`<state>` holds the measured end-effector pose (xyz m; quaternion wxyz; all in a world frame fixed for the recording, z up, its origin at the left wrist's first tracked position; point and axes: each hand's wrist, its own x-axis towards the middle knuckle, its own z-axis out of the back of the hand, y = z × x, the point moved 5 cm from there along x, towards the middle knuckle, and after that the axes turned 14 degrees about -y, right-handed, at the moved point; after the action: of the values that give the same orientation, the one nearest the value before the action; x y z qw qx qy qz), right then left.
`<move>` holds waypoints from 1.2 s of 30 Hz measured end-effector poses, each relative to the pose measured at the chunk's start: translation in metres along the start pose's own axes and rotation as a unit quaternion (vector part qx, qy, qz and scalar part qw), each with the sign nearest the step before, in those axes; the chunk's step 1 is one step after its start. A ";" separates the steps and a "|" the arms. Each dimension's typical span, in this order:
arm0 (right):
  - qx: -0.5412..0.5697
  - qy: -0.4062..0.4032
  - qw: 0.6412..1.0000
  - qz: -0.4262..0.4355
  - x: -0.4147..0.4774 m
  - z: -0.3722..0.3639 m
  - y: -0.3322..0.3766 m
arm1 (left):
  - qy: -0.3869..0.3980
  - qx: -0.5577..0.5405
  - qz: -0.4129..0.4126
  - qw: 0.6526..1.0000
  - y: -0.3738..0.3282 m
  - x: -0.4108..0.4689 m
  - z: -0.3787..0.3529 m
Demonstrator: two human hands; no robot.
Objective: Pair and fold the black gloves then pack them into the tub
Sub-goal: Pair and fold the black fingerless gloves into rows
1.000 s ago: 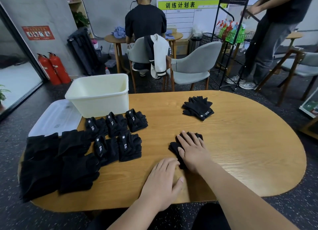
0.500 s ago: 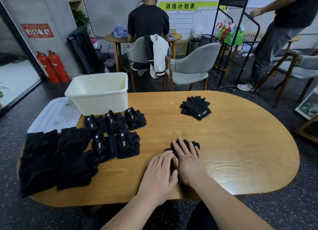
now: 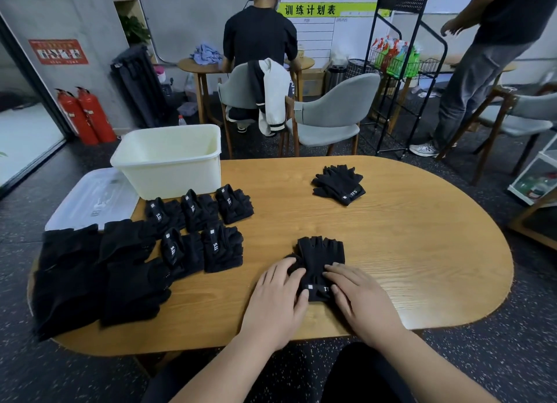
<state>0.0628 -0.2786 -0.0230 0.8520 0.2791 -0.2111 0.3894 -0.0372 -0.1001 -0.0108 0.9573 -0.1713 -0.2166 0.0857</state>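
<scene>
A paired black glove stack [image 3: 320,258] lies flat near the table's front edge, cuff toward me. My left hand [image 3: 275,301] grips its left cuff edge and my right hand [image 3: 358,297] grips its right cuff edge. Another unfolded pair [image 3: 339,184] rests farther back at centre right. Several folded glove bundles [image 3: 199,227] sit in two rows left of my hands, in front of the cream tub [image 3: 168,161]. Larger black gloves [image 3: 93,270] are piled at the table's left end. I cannot see into the tub.
The wooden table [image 3: 407,252] has rounded ends. A clear lid [image 3: 90,197] lies left of the tub. Grey chairs [image 3: 328,113] stand beyond the far edge, a wire rack [image 3: 398,71] behind them. One person sits with their back turned; another stands at right.
Both hands slid back from pressing on top of the glove stack to its near cuff end, uncovering the fingers. The left hand came up onto the gloves. The standing person shifted right.
</scene>
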 end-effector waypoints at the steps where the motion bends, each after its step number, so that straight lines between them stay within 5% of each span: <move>1: 0.001 -0.001 1.000 0.000 -0.001 0.000 0.002 | -0.002 0.000 -0.007 1.000 0.000 -0.001 0.001; 7: 0.016 -0.004 1.000 0.009 -0.001 0.002 0.005 | 0.035 0.017 -0.108 0.993 -0.010 -0.006 -0.001; 12: 0.055 -0.058 0.997 -0.006 -0.005 0.012 0.005 | 0.038 0.020 -0.073 0.996 -0.006 -0.003 -0.004; 19: 0.069 0.005 0.998 -0.013 -0.003 0.010 0.004 | 0.014 -0.008 -0.047 0.999 0.000 0.000 -0.006; 36: 0.144 -0.019 0.978 -0.151 0.000 0.027 0.000 | -0.047 -0.071 0.014 0.996 0.010 0.004 0.002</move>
<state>0.0586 -0.2958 -0.0023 0.8475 0.4352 -0.1247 0.2772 -0.0351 -0.0893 -0.0111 0.9300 -0.2378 -0.2648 0.0917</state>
